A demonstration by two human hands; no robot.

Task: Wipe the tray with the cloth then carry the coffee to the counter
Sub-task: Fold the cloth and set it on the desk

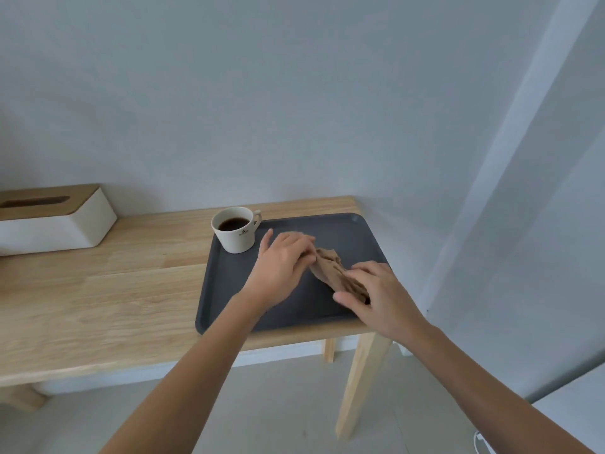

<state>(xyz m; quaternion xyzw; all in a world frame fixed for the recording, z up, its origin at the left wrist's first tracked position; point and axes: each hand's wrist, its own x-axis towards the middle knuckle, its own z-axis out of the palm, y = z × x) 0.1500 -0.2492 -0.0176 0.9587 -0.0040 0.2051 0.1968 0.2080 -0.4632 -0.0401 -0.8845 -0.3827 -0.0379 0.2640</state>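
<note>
A dark grey tray point(229, 283) lies on the right end of a wooden table point(98, 290). A white cup of black coffee point(236, 229) stands on the tray's far left corner, handle to the right. A crumpled tan cloth point(330, 265) lies bunched on the middle of the tray. My left hand point(281, 267) grips the cloth's far end, fingers curled over it. My right hand point(376, 296) holds the near end of the cloth, close to the tray's right rim.
A white tissue box with a wooden lid point(49, 221) stands at the far left of the table against the wall. The table's right edge is just beyond the tray. A white surface corner point(576, 404) shows at lower right.
</note>
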